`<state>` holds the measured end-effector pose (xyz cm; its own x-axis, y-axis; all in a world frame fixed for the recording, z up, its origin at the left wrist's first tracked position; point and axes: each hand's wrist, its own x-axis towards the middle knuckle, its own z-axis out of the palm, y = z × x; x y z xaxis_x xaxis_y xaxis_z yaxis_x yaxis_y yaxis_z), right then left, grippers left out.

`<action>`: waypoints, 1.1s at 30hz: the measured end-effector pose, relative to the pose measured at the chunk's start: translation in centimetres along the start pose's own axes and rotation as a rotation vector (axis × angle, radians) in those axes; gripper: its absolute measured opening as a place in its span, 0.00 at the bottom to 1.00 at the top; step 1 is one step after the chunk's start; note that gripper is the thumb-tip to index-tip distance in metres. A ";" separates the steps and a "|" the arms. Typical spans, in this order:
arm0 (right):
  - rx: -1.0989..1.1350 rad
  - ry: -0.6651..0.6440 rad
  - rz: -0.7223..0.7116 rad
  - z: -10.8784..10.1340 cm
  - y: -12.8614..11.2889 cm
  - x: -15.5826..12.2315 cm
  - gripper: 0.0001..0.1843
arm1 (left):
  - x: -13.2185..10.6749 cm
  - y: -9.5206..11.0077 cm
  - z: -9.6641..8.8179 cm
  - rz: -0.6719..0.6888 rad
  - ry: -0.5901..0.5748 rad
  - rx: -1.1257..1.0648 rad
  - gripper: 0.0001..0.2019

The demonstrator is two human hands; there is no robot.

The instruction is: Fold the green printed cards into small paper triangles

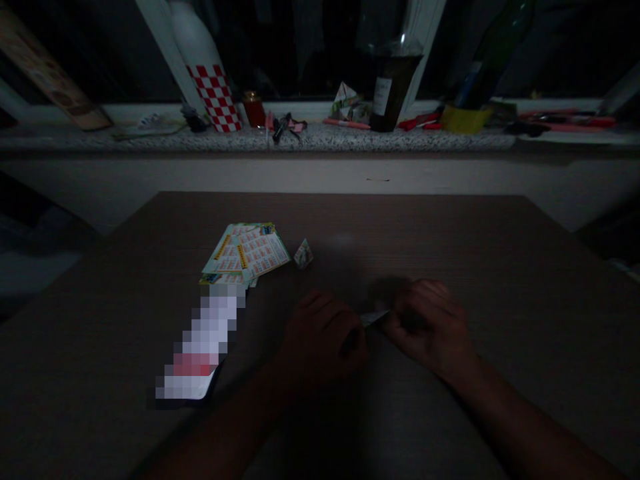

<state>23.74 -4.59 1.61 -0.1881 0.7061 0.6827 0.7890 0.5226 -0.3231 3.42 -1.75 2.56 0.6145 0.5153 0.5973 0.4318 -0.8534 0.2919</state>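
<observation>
Near the middle of the dim table, my left hand [327,331] and my right hand [431,327] are both closed, pinching a small piece of paper [375,316] between them. Only a pale sliver of the paper shows; my fingers and the shadow hide the rest. Beyond my left hand stands a small folded paper piece [303,254] with printed sides. To its left lies a fanned pile of printed paper slips [247,252], with red and yellow markings.
A blurred-out, phone-like device [203,350] lies left of my left forearm. Behind the wooden table [430,227], a granite windowsill [320,140] holds a checkered white bottle [213,87], a dark plastic cup [393,87], a green bottle [493,60] and several pens.
</observation>
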 end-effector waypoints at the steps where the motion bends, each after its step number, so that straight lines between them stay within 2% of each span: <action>1: -0.011 0.006 0.009 0.0 0.1 0.0 0.07 | 0.1 0.0 -0.1 -0.007 0.004 0.001 0.03; 5: -0.034 0.011 0.042 0.1 0.7 0.0 0.07 | 0.3 0.1 -0.5 -0.014 0.047 -0.015 0.03; 8: -0.021 0.030 0.145 -0.2 1.3 0.0 0.06 | 0.2 0.1 -0.9 -0.079 0.071 -0.061 0.03; 10: 0.037 0.044 0.235 -0.2 1.5 -0.1 0.05 | 0.0 0.0 -1.1 -0.212 0.091 -0.123 0.03; 13: 0.219 0.008 0.372 0.1 1.1 -0.3 0.02 | -0.3 -0.2 -0.7 -0.519 0.139 -0.350 0.02; 16: 0.584 -0.084 0.511 0.9 0.2 -0.5 0.09 | -0.5 -0.4 0.1 -0.793 0.188 -0.680 0.03; 19: 0.936 -0.134 0.646 1.4 -0.5 -0.5 0.09 | -0.5 -0.4 0.8 -0.916 0.190 -0.896 0.05; 22: 1.090 -0.126 0.761 1.5 -0.7 -0.4 0.08 | -0.5 -0.4 1.0 -0.932 0.166 -0.974 0.05; 24: 1.130 -0.106 0.806 1.4 -0.6 -0.4 0.08 | -0.8 -0.3 1.1 -0.895 0.142 -0.975 0.03; 26: 1.172 -0.089 0.836 1.4 -0.3 -0.6 0.07 | -1.1 -0.4 0.9 -0.810 0.117 -0.943 0.03; 29: 1.280 -0.068 0.883 1.3 0.1 -0.7 0.06 | -1.5 -0.8 0.5 -0.653 0.100 -0.856 0.12; 33: 1.437 -0.118 0.967 1.1 -0.1 -0.6 0.06 | -1.5 -1.2 -0.2 -0.507 0.018 -0.734 0.17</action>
<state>23.13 -4.55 0.57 -0.0907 0.9887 -0.1194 -0.4620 -0.1480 -0.8744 1.88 -1.50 1.49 0.4514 0.8485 0.2762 0.1136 -0.3617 0.9254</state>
